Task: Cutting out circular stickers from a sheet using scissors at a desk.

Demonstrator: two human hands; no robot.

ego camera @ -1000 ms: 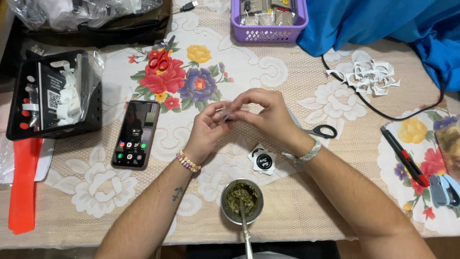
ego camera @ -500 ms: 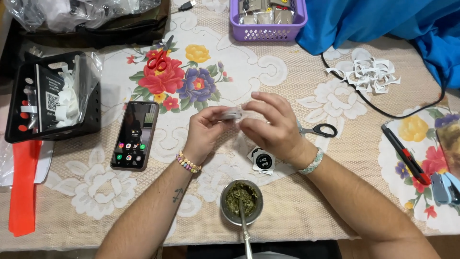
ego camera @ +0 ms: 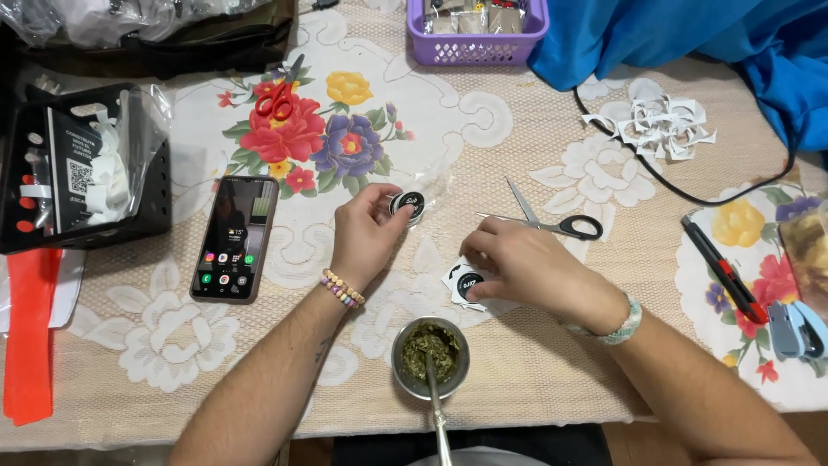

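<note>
on the tabletop [ego camera: 535, 380], the phone [ego camera: 231, 239] lies left of the left hand [ego camera: 366, 235]; scissors [ego camera: 552, 220] lie just beyond the right hand [ego camera: 522, 267]; the cup [ego camera: 430, 358] sits nearest, the basket [ego camera: 479, 30] farthest.

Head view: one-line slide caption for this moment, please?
Left hand holds a round black sticker in a clear sleeve; right hand rests on loose stickers beside scissors.

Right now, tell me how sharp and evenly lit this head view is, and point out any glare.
Head view: evenly lit and sharp; the left hand and its round black sticker are crisp. Shadows beneath the right hand are soft. Glare shows on the phone screen and the clear plastic bag.
</note>
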